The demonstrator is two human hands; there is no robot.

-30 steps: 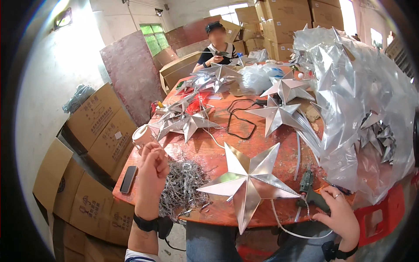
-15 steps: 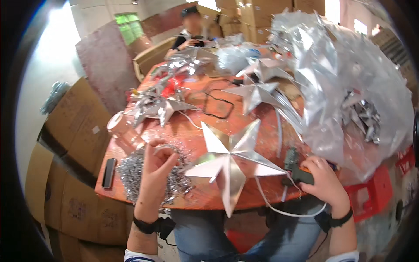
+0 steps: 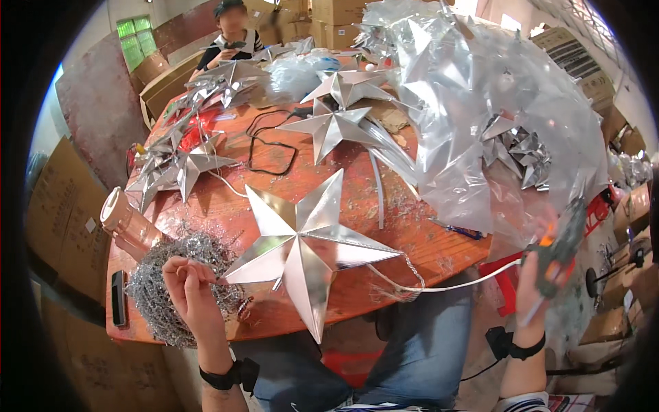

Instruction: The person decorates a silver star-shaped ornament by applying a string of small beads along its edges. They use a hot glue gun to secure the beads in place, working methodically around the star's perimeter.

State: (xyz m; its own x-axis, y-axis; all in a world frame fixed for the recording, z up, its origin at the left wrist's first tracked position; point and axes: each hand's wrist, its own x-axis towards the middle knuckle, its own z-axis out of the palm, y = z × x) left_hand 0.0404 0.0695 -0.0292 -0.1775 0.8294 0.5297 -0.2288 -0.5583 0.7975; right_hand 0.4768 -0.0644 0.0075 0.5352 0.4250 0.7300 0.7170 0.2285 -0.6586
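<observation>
A large silver paper star [image 3: 296,244] with shiny folded points lies at the near edge of the table. My left hand [image 3: 192,292] is closed in a pinch by the star's left tip, in front of a ball of silver tinsel [image 3: 171,292]; whatever lies between its fingertips is too small to make out. Held up beyond the table's right edge, a dark green glue gun [image 3: 559,244] with an orange trigger is gripped in my right hand [image 3: 530,278], its nozzle upward. A white cord [image 3: 460,287] runs from under the star toward that hand. A thin silver strand [image 3: 414,269] hangs off the star's right tip.
More silver stars [image 3: 333,123] lie farther back on the red table [image 3: 357,199]. Large clear plastic bags [image 3: 446,130] of stars fill the right side. A tumbler [image 3: 127,216] and a phone [image 3: 119,299] are at left. Another person [image 3: 232,41] sits across.
My right hand has lifted the glue gun off the tabletop, up and to the right. My left hand stays pinched, now lower beside the star's left tip. The view has swung right.
</observation>
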